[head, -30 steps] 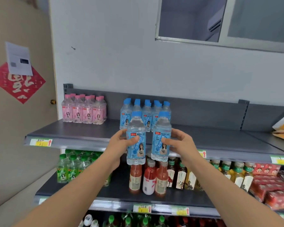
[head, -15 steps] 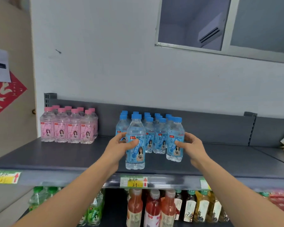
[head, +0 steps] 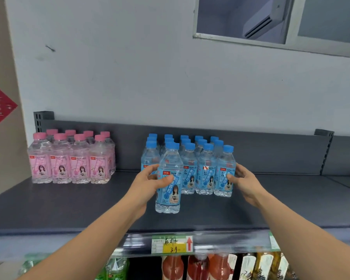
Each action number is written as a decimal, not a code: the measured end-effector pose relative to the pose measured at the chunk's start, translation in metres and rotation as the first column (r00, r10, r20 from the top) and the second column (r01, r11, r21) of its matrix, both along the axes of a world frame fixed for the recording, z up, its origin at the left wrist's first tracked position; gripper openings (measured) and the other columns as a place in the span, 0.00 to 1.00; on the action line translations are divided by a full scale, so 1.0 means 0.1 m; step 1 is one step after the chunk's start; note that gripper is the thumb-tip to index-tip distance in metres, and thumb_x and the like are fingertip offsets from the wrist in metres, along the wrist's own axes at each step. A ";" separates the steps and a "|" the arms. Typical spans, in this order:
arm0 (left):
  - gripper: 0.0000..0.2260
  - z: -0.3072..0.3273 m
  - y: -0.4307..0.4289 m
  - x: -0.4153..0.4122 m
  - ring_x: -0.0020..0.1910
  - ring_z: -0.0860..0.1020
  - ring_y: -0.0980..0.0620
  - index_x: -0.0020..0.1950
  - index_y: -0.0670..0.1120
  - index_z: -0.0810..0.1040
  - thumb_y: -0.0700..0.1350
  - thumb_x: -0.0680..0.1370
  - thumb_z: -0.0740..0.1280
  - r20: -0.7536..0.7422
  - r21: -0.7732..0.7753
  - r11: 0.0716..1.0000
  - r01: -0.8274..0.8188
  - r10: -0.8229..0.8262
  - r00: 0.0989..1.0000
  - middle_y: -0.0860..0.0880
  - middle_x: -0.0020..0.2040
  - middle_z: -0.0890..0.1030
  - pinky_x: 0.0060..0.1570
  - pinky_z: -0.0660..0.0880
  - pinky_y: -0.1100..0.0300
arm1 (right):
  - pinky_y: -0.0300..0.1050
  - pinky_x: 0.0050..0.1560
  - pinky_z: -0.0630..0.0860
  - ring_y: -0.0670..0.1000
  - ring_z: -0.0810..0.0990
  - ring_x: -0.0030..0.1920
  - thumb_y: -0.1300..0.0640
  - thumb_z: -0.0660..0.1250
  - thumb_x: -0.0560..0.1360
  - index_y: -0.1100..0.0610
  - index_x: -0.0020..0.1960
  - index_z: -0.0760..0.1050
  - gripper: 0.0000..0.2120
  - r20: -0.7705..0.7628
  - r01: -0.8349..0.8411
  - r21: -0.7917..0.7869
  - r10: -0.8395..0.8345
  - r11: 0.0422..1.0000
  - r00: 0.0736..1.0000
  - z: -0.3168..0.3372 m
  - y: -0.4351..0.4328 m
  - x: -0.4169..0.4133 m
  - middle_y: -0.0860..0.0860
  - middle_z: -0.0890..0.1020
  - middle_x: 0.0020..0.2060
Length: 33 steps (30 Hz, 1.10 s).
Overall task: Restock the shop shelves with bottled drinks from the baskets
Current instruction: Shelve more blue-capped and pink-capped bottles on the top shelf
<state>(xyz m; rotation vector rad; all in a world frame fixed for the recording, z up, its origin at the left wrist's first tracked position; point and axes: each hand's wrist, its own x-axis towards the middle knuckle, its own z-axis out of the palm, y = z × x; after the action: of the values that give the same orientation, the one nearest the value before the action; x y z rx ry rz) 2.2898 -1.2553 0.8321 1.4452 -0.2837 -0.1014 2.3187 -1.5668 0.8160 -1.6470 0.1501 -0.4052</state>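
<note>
The left hand (head: 148,185) holds a front bottle (head: 171,162) before the blue bunch (head: 190,158), the right hand (head: 246,181) holds an end bottle (head: 223,174), and both probably need nudging in.

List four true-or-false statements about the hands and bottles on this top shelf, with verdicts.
1. The left hand grips the front bottle, a blue-capped one ahead of the blue rows. True.
2. The right hand holds a pink-capped bottle. False: it grips the right-end bottle, which is blue-capped.
3. The pink-capped bottles stand left of the blue rows. True.
4. The front bottle lies on its side. False: it is upright.
</note>
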 end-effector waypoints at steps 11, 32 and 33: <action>0.20 -0.03 -0.12 0.01 0.54 0.81 0.49 0.62 0.47 0.76 0.39 0.71 0.74 -0.028 -0.006 1.000 0.004 -0.004 1.000 0.47 0.53 0.84 0.63 0.72 0.49 | 0.62 0.61 0.76 0.55 0.76 0.63 0.63 0.63 0.79 0.53 0.68 0.69 0.18 -0.023 0.050 -0.125 -0.053 0.991 0.998 -0.07 0.00 0.14 0.52 0.77 0.63; 0.19 -0.05 -0.17 -0.08 0.52 0.82 0.49 0.62 0.45 0.75 0.36 0.73 0.72 -0.034 -0.019 1.000 -0.003 0.002 0.999 0.44 0.54 0.83 0.49 0.76 0.57 | 0.42 0.48 0.78 0.46 0.79 0.51 0.45 0.68 0.74 0.51 0.57 0.75 0.15 0.128 -0.123 -0.360 0.180 0.925 0.975 0.45 1.09 -0.53 0.47 0.81 0.50; 0.19 -0.05 -0.16 -0.08 0.52 0.82 0.48 0.62 0.46 0.75 0.36 0.72 0.72 -0.029 -0.019 1.000 -0.006 0.006 1.000 0.43 0.54 0.83 0.48 0.76 0.57 | 0.43 0.49 0.79 0.47 0.80 0.52 0.45 0.69 0.73 0.51 0.58 0.74 0.17 0.071 -0.243 -0.339 0.282 0.909 0.957 0.48 1.20 -0.55 0.47 0.80 0.52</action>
<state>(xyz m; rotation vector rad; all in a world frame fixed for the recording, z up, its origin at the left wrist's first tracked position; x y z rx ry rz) 2.2813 -1.2710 0.8271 1.4244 -0.2564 -0.1142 2.2641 -1.4465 0.8640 -1.9332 -0.2415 -0.3309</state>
